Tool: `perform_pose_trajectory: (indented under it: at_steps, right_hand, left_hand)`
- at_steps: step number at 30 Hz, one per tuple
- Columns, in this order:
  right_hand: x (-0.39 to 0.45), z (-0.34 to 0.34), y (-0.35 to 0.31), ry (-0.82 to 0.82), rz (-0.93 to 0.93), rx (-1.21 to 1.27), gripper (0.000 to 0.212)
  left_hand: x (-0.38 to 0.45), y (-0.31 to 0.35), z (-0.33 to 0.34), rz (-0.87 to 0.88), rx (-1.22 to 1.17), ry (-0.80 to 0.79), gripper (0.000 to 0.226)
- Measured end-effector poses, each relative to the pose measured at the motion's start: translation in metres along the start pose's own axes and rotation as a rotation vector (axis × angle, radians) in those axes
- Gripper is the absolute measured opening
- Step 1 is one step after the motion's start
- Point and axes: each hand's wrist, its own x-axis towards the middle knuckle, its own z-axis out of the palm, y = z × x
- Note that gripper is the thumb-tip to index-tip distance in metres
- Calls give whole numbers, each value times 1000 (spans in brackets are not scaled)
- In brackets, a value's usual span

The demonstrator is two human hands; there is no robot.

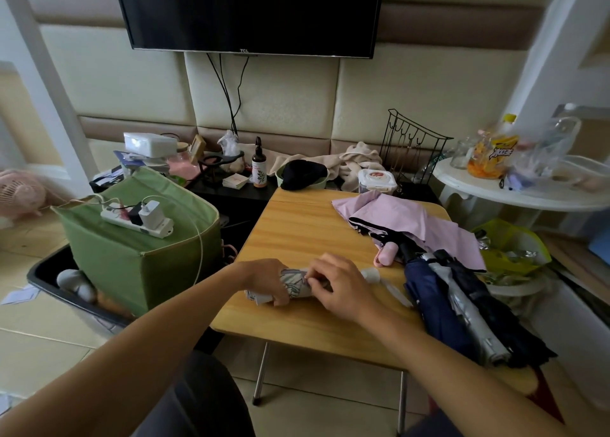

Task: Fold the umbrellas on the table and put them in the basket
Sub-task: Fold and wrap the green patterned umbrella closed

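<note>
Padded cream wall panels and a dark television back a cluttered low shelf, and in front of it stands my small wooden tabletop. Near its front edge lies the grey patterned umbrella, rolled up and stretched left to right. My left hand has its grip clenched around the rolled canopy toward the left end, fingers curled over the front. My right hand grips the same umbrella just beside it, fingertips pinching at the fabric near the middle (a strap, perhaps, though I cannot tell). A pale handle end pokes out past my right hand.

On the right side of the tabletop lie two more: the pink umbrella, loosely spread with its small pink handle pointing toward me, and the navy umbrella, half collapsed, its silver lining showing and its end hanging past the table's edge. The two overlap.

To the left, on the floor, sits the green fabric basket with a white power strip resting across its top.
</note>
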Motion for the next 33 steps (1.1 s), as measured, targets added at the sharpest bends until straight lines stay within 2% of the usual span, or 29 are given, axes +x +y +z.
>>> perform_pose_trajectory:
  at_steps: [5,7,9,12,15,19,23,25,27,30,32,33]
  right_hand:
    - [4,-10,2,177,123,-56,5]
    - [9,-19,8,215,192,-63,3]
    - [10,-32,13,190,282,-28,6]
    - [-1,-50,21,150,463,-12,19]
    - [-17,-63,31,138,650,-2,38]
    - [-38,-73,45,-8,741,-153,66]
    - [-54,-82,52,-113,847,-432,93]
    - [-62,-87,56,-174,969,-411,113]
    - [-65,-91,59,-240,1104,-294,128]
    - [-61,-93,60,-312,1170,-214,134]
    - [-57,-92,61,-333,1175,-235,130]
    - [-54,-92,63,-327,1173,-252,127]
  left_hand:
    - [-12,16,17,-5,-258,160,40]
    - [-19,40,32,-27,-378,260,31]
    - [-24,66,53,-70,-523,315,25]
    - [-28,99,90,-109,-639,282,29]
    - [-27,128,123,-95,-598,277,30]
    - [-19,163,154,-19,-538,282,33]
    - [-17,178,172,130,-394,296,61]
    - [-17,180,177,164,-267,340,63]
    - [-12,177,175,164,-193,421,56]
    - [-3,164,164,208,-119,464,40]
    - [6,158,156,254,-68,495,36]
    - [12,156,151,240,-118,519,32]
